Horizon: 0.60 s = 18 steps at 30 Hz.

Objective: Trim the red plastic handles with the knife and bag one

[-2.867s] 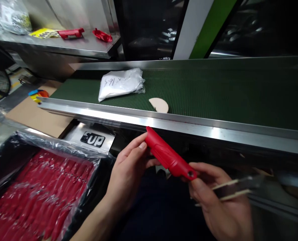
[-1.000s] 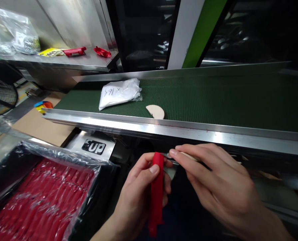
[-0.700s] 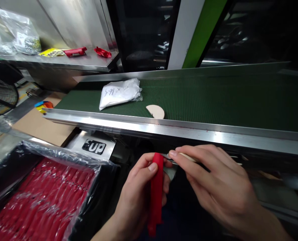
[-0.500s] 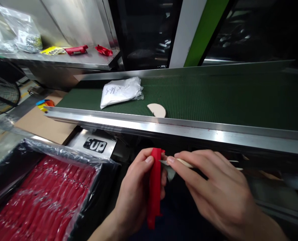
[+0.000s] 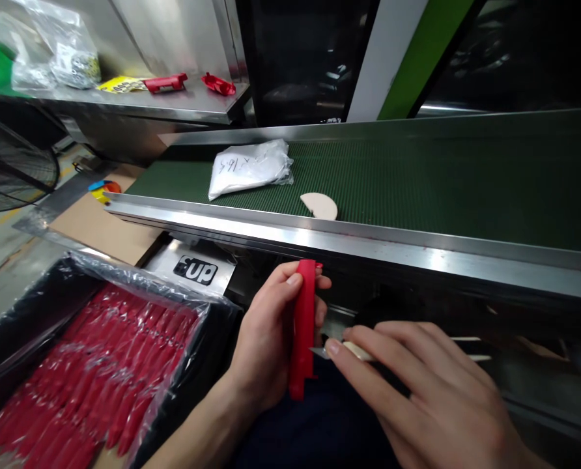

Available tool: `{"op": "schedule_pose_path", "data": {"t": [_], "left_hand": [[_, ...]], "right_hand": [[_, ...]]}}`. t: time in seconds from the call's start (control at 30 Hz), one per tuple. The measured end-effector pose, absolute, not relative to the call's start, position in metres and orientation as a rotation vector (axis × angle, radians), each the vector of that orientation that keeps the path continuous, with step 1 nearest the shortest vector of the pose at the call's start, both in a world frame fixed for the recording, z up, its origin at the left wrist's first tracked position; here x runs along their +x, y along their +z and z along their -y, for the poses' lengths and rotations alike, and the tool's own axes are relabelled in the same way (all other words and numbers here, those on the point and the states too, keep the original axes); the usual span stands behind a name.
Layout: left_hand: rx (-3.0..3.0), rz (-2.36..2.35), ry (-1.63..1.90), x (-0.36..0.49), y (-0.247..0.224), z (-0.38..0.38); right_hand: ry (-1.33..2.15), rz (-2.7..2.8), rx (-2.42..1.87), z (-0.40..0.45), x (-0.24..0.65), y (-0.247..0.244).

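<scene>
Right hand (image 5: 432, 397) at 5 o'clock pinches a small pale-handled steel blade (image 5: 342, 350) against the edge-on long red plastic moulding (image 5: 303, 326) gripped upright by left hand (image 5: 266, 339), presumably exposing its edge; green conveyor belt (image 5: 417, 176) at 12.

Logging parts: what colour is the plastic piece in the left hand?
Red; the long plastic piece shows clearly in the head view.

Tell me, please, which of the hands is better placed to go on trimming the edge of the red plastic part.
Probably the right hand: it already grips the small knife, whose tip sits against the lower edge of the red plastic part. The left hand is wrapped around that part, holding it upright.
</scene>
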State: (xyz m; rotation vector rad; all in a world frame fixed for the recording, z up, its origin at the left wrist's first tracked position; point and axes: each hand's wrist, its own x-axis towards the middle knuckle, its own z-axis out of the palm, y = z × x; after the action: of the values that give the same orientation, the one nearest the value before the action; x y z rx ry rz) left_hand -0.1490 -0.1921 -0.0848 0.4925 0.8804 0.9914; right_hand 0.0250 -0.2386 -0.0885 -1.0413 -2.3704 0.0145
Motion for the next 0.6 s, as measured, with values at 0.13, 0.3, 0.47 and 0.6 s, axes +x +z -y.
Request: {"op": "schedule_pose_path", "data": {"t": [0.13, 0.3, 0.47, 0.6], "left_hand": [[0.489, -0.879, 0.995, -0.15, -0.084, 0.189], [0.488, -0.882, 1.066, -0.152, -0.084, 0.184], [0.573, -0.881, 1.012, -0.153, -0.085, 0.19], [0.719, -0.891, 0.856, -0.156, -0.087, 0.204]], "right_hand": [[-0.029, 2.442, -1.018, 0.246, 0.023, -0.093], [0.089, 2.384, -1.014, 0.253, 0.031, -0.093], [0.117, 2.191, -1.076, 0.236, 0.045, -0.086], [0.03, 2.138, -1.152, 0.219, 0.041, -0.085]]}}
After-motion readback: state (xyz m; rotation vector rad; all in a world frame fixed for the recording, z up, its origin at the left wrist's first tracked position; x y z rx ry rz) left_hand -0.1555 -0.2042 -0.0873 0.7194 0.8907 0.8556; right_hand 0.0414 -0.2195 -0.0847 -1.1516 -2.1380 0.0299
